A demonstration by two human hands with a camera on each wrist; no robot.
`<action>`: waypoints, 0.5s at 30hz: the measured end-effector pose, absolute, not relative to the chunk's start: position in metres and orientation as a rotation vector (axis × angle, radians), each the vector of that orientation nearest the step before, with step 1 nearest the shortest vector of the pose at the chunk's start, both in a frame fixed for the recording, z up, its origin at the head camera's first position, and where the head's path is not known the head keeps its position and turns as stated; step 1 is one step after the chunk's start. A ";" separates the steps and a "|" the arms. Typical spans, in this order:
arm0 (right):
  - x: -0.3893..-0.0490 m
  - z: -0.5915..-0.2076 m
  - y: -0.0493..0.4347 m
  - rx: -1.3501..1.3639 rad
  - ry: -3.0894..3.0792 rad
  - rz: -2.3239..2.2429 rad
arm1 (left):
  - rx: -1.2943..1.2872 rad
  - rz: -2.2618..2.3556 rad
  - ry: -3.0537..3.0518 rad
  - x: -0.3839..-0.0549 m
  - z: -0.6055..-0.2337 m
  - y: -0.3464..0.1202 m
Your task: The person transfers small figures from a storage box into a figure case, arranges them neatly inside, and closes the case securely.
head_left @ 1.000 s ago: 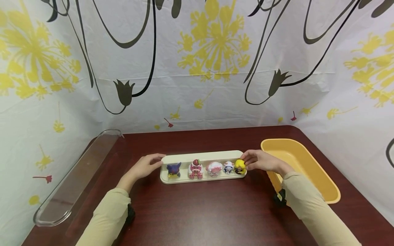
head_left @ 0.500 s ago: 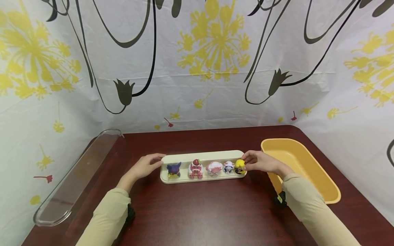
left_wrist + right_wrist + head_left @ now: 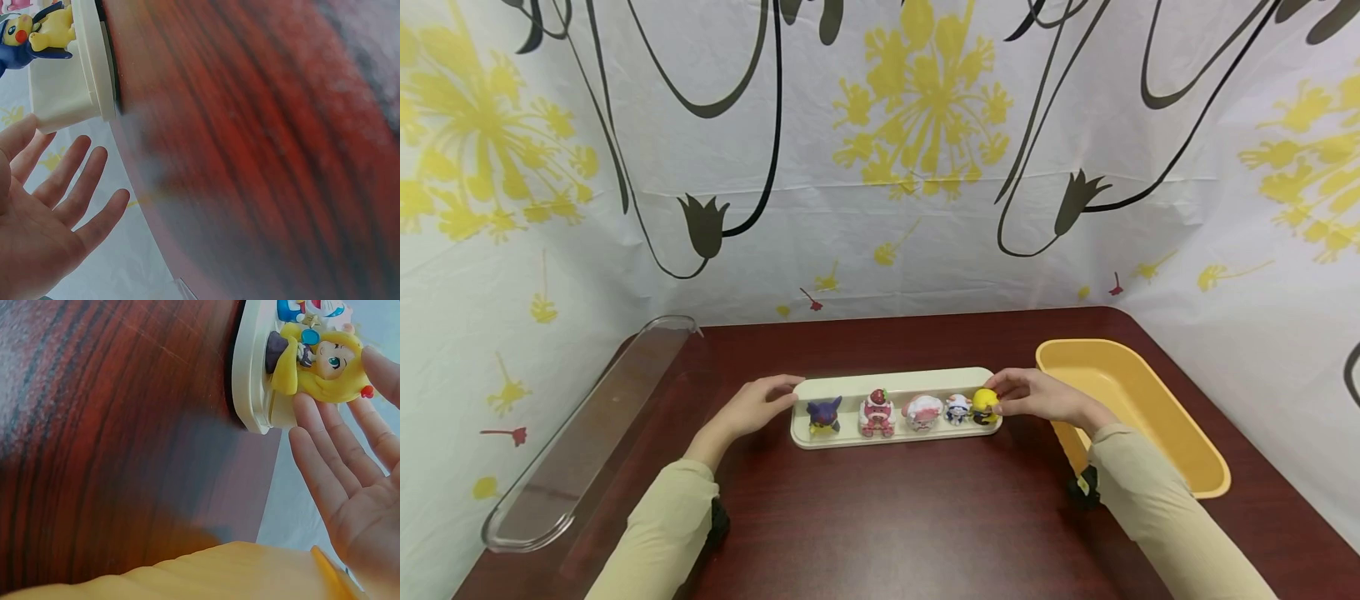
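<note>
A long cream tray (image 3: 842,440) stands mid-table with several small figurines in a row. At its left end my left hand (image 3: 767,400) pinches the rim between thumb and index finger; the other fingers spread away in the left wrist view. The nearest figurine is yellow with a dark blue hood (image 3: 53,31). My right hand (image 3: 1037,393) is at the opposite end, with thumb and fingers about the head of a yellow-haired figurine (image 3: 340,369). Between these two are a pink figurine with a strawberry on top (image 3: 877,415), a white-and-pink one (image 3: 922,412) and a small white-and-blue one (image 3: 957,408).
A yellow bin (image 3: 1210,482) stands at the right, under and beside the right forearm. Along the left table edge lies a long clear plastic cover (image 3: 587,425). A patterned white cloth (image 3: 820,250) hangs behind the dark red-brown table (image 3: 880,525).
Around the yellow-haired figurine my right fingers have shifted very slightly. The left hand, tray and other figurines keep their places.
</note>
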State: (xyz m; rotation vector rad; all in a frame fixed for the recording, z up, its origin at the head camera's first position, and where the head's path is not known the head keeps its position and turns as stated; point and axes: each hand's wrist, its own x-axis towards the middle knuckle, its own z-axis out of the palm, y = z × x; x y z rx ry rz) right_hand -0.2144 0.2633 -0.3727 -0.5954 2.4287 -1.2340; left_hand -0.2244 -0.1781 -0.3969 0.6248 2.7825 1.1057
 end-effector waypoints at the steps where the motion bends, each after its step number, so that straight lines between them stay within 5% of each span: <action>1: -0.214 -0.373 0.264 -0.597 2.427 -1.233 | 0.624 1.109 2.780 -0.224 -0.397 -0.178; 15: -0.214 -0.373 0.267 -0.636 2.436 -1.205 | 0.612 1.104 2.777 -0.223 -0.396 -0.179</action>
